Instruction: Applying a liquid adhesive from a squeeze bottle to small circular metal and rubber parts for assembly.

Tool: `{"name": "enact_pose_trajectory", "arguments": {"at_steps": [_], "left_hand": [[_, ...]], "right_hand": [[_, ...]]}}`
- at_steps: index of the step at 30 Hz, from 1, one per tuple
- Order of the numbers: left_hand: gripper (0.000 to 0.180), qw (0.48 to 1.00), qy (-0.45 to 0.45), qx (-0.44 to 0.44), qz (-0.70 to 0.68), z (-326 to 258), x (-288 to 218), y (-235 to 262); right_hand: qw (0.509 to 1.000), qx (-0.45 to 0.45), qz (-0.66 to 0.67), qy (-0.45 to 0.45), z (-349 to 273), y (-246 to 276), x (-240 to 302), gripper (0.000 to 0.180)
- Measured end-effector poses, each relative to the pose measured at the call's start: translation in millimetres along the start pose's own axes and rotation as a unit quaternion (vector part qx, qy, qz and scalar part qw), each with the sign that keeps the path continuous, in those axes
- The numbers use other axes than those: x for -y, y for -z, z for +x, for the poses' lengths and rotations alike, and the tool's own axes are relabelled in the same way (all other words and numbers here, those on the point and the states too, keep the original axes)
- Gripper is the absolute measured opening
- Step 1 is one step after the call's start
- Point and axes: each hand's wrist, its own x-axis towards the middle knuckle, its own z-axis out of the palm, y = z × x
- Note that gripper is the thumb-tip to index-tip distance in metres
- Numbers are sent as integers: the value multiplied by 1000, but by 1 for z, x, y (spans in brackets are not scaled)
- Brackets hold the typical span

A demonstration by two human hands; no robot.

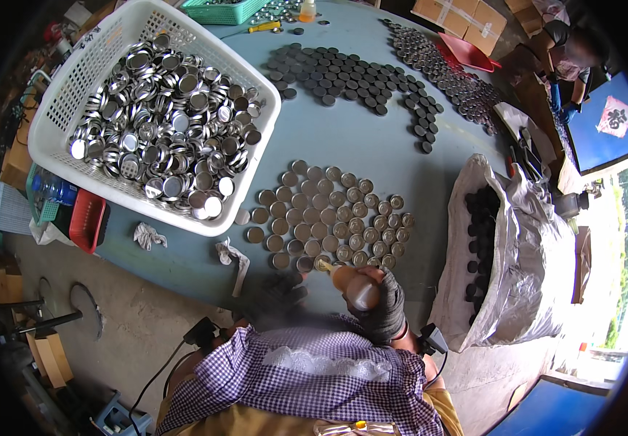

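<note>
The gloved right hand [385, 309] clenches a translucent orange squeeze bottle [354, 285], nozzle over shiny round metal lids [328, 214] on the blue surface [372, 142]; left hand hidden.

Head camera, high, looking down, table [372, 145] close below

the left hand [279, 294] is a dark blur at the table edge, so its grip cannot be told. the gloved right hand [385, 305] hides most of the squeeze bottle [352, 285]. the sack [517, 261] covers all but a few dark caps [482, 225]. the green basket [223, 9] is cut off by the top edge.
</note>
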Motion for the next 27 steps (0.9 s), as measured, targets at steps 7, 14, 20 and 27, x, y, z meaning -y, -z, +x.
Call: {"name": "enact_pose_trajectory", "arguments": {"at_steps": [7,14,20,27], "left_hand": [[37,998,-29,-21,60,10,-9,13],[41,999,-9,-1,33,14,-12,22],[31,1000,22,-1,-1,26,-21,32],[24,1000,17,18,4,31,-25,37]], "right_hand": [[997,16,-66,-46,5,8,7,55],[990,-52,-132,-17,13,10,-11,54],[989,-48,-136,-29,16,8,-24,54],[988,-55,-142,-31,17,7,-27,54]]}}
